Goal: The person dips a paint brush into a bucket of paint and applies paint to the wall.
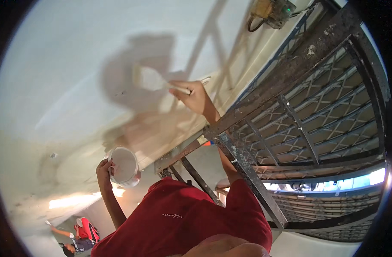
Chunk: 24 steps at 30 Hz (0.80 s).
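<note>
My right hand (194,96) pinches the handle of a wide flat paintbrush (152,78). The brush has a pale, broad head, and its tip is at or close to a white-painted wall (70,64); I cannot tell if it touches. Lower down, my left hand (106,168) grips the rim of a white plastic bucket (123,165). The bucket tilts its mouth towards me, and its inside looks whitish. Shadows of my head and arm fall on the wall around the brush.
Dark metal scaffold bars (263,93) run beside and under my right arm. Behind them is a folding lattice shutter (337,96). An electrical fitting with a green light (276,13) is at the top. Far below, another person (75,242) reaches to the wall near a red object (86,228).
</note>
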Available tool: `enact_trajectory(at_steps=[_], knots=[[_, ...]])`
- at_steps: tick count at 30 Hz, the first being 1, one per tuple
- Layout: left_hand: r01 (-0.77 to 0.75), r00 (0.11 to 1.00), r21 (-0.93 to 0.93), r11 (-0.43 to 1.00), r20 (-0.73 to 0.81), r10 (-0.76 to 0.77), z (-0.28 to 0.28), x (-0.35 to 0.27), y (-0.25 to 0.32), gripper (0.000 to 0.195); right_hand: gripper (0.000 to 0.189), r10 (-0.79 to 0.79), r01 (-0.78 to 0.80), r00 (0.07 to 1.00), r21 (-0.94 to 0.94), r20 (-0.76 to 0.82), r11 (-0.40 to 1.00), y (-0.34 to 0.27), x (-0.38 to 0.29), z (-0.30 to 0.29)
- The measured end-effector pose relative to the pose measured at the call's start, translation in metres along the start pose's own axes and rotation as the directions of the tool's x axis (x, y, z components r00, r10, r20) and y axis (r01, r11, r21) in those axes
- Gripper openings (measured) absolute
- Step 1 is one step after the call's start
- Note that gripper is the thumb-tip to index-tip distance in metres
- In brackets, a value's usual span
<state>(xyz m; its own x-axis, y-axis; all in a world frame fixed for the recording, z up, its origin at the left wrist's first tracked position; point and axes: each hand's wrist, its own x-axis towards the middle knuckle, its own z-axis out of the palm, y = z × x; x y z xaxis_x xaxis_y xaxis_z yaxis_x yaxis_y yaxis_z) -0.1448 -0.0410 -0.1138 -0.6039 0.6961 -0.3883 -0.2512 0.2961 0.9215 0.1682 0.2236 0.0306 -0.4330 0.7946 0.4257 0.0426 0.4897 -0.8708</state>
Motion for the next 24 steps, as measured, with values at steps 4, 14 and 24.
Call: enact_trajectory(at_steps=[4,14,24], knots=[[-0.005,1.0,0.004,1.0,0.028,0.005,0.007,0.009,0.003,0.019,0.025,0.106,-0.1,0.993,-0.103,0.054,0.99,0.051,-0.016,-0.01],[0.011,1.0,-0.009,1.0,-0.002,-0.011,0.0,0.005,0.004,0.024,0.024,0.195,-0.43,0.8,-0.316,-0.567,0.846,0.18,-0.012,-0.122],[0.04,0.998,0.051,0.998,-0.052,-0.037,-0.029,0.001,-0.006,0.022,0.027,0.006,-0.472,0.695,-0.448,-0.719,0.759,0.238,-0.002,-0.12]])
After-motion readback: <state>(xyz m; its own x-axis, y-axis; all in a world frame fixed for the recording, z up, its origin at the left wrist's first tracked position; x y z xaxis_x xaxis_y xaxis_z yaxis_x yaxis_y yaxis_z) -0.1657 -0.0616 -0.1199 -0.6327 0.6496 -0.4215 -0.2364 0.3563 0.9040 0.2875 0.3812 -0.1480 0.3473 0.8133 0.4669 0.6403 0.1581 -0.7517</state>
